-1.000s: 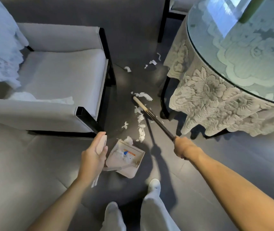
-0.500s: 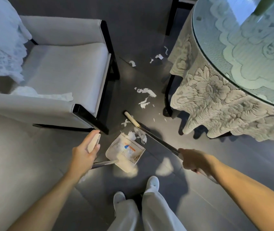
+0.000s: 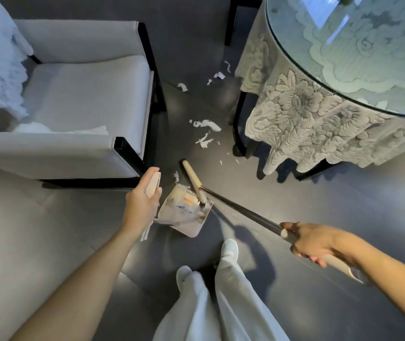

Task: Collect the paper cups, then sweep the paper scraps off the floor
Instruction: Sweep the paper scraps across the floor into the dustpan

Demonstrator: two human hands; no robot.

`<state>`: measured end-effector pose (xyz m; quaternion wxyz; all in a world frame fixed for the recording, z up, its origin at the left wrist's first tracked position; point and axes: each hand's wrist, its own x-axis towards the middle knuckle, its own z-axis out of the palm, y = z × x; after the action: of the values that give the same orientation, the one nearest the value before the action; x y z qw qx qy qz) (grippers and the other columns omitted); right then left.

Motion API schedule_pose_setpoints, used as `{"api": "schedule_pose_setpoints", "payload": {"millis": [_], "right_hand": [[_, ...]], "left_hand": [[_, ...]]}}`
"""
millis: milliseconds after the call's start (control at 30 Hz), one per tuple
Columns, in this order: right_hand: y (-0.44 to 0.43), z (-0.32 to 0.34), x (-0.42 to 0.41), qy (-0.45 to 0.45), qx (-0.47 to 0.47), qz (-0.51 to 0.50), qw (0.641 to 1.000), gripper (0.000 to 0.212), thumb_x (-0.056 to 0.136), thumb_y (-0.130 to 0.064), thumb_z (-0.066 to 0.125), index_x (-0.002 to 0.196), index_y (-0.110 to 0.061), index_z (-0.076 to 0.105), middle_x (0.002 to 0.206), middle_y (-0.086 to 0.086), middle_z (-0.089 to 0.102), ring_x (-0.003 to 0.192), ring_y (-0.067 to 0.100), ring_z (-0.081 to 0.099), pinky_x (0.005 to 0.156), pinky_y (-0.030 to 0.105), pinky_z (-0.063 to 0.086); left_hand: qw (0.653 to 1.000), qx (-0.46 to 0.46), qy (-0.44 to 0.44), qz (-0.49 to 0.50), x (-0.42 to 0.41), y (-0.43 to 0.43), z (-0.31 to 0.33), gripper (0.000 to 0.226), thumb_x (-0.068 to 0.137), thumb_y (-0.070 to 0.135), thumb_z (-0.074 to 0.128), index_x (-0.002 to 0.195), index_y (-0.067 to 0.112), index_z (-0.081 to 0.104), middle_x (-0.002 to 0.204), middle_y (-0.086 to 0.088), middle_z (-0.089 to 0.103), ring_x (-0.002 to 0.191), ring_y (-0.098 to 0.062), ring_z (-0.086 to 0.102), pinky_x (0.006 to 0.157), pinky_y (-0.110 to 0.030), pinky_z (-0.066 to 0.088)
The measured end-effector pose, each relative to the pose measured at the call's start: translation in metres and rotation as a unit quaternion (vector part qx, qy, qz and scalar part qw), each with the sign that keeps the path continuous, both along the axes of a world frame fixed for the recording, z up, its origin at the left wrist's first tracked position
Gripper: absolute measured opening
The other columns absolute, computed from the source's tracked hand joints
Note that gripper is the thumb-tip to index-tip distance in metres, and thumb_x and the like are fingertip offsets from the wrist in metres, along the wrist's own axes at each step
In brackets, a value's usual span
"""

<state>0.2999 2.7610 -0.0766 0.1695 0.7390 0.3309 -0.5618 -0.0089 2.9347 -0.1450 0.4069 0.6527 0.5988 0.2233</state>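
My left hand [image 3: 142,200] grips the pale upright handle of a white dustpan [image 3: 184,212] standing on the dark floor in front of my feet. My right hand [image 3: 314,242] holds the dark broom handle [image 3: 241,207]. The cream broom head [image 3: 194,180] lies across the pan's mouth. Scraps and coloured bits sit inside the pan. White paper scraps [image 3: 205,125] lie farther out between the armchair and the table, with smaller bits [image 3: 218,75] beyond. No paper cups are in view.
A grey armchair [image 3: 78,99] with a black frame stands to the left. A round glass-topped table [image 3: 344,70] with a lace cloth stands to the right, its black legs [image 3: 239,129] close to the scraps. My feet [image 3: 228,249] are just behind the pan.
The broom head swept toward me, from the scraps by the table leg to the pan's mouth, pushing paper in. My right hand pulled back to the right. The dustpan stayed put.
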Motion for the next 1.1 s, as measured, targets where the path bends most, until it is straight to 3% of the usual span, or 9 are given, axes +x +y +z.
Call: {"api": "schedule_pose_setpoints", "payload": {"millis": [200,367,567,633,700,767,867,1000,1100], "right_hand": [[0.005,-0.005,-0.013,-0.021,0.014,-0.054,0.998,0.064,0.087,-0.001,0.047,0.144,-0.024,0.03,0.061,0.008,0.05,0.038,0.013,0.045,0.04,0.022,0.045],[0.048,-0.02,-0.037,-0.037,0.025,-0.035,0.998,0.035,0.085,0.002,0.043,0.118,-0.008,0.051,0.06,0.01,0.051,0.041,0.016,0.047,0.041,0.022,0.044],[0.117,-0.044,-0.075,-0.095,0.05,0.1,0.989,0.037,0.085,0.003,0.054,0.121,0.0,0.06,0.098,0.014,0.07,0.064,0.018,0.058,0.054,0.025,0.05],[0.128,-0.056,-0.086,-0.088,0.076,0.14,0.983,0.038,0.088,-0.001,0.05,0.126,-0.002,0.056,0.095,0.011,0.065,0.058,0.014,0.052,0.047,0.022,0.044],[0.129,-0.061,-0.094,-0.077,0.095,0.17,0.978,0.04,0.09,-0.004,0.047,0.13,-0.004,0.049,0.097,0.01,0.061,0.065,0.017,0.056,0.048,0.021,0.041],[0.12,-0.06,-0.099,-0.054,0.066,0.182,0.98,0.042,0.088,-0.003,0.045,0.13,-0.003,0.049,0.092,0.012,0.065,0.065,0.019,0.058,0.044,0.02,0.04],[0.097,-0.049,-0.094,0.029,-0.022,0.156,0.987,0.046,0.085,0.005,0.046,0.13,0.004,0.048,0.079,0.012,0.062,0.041,0.011,0.051,0.032,0.018,0.035],[0.063,-0.02,-0.066,0.028,-0.026,0.098,0.994,0.058,0.085,0.001,0.042,0.14,-0.015,0.035,0.063,0.006,0.051,0.034,0.012,0.046,0.04,0.021,0.041],[0.041,-0.005,-0.06,0.021,0.004,0.048,0.999,0.061,0.086,-0.003,0.043,0.143,-0.023,0.031,0.06,0.005,0.051,0.038,0.014,0.047,0.044,0.022,0.044]], "left_hand": [[1.0,0.014,0.01,0.02,-0.028,-0.015,0.001,0.048,0.092,0.014,0.054,0.12,0.052,0.049,0.063,0.006,0.056,0.058,-0.027,0.057,0.063,-0.046,0.056],[0.998,0.031,0.015,0.051,-0.044,-0.023,-0.006,0.045,0.093,0.014,0.054,0.125,0.045,0.05,0.078,-0.001,0.063,0.066,-0.03,0.061,0.072,-0.042,0.055],[0.994,0.023,0.002,0.106,-0.048,-0.007,-0.017,0.049,0.094,0.014,0.056,0.129,0.046,0.047,0.103,-0.019,0.067,0.083,-0.034,0.065,0.073,-0.047,0.057],[0.994,0.011,-0.003,0.113,-0.048,0.008,-0.019,0.05,0.094,0.014,0.056,0.121,0.056,0.048,0.086,-0.013,0.065,0.061,-0.016,0.062,0.055,-0.032,0.054],[0.993,0.004,-0.007,0.116,-0.049,0.022,-0.018,0.051,0.094,0.013,0.056,0.113,0.059,0.05,0.069,-0.003,0.058,0.043,-0.007,0.051,0.042,-0.017,0.043],[0.993,0.0,-0.009,0.117,-0.051,0.029,-0.016,0.049,0.094,0.012,0.056,0.113,0.057,0.051,0.062,0.002,0.055,0.038,-0.006,0.047,0.039,-0.016,0.039],[0.993,-0.005,-0.019,0.113,-0.049,0.032,-0.013,0.048,0.094,0.013,0.056,0.112,0.057,0.053,0.057,0.001,0.053,0.036,-0.006,0.044,0.037,-0.02,0.039],[0.996,-0.007,-0.02,0.089,-0.051,0.022,-0.013,0.051,0.093,0.014,0.055,0.113,0.06,0.052,0.058,0.005,0.053,0.036,-0.01,0.046,0.046,-0.021,0.042],[0.998,-0.011,-0.024,0.064,-0.053,0.011,-0.013,0.048,0.092,0.016,0.055,0.119,0.055,0.052,0.074,-0.008,0.059,0.037,-0.009,0.047,0.047,-0.03,0.043]]}}
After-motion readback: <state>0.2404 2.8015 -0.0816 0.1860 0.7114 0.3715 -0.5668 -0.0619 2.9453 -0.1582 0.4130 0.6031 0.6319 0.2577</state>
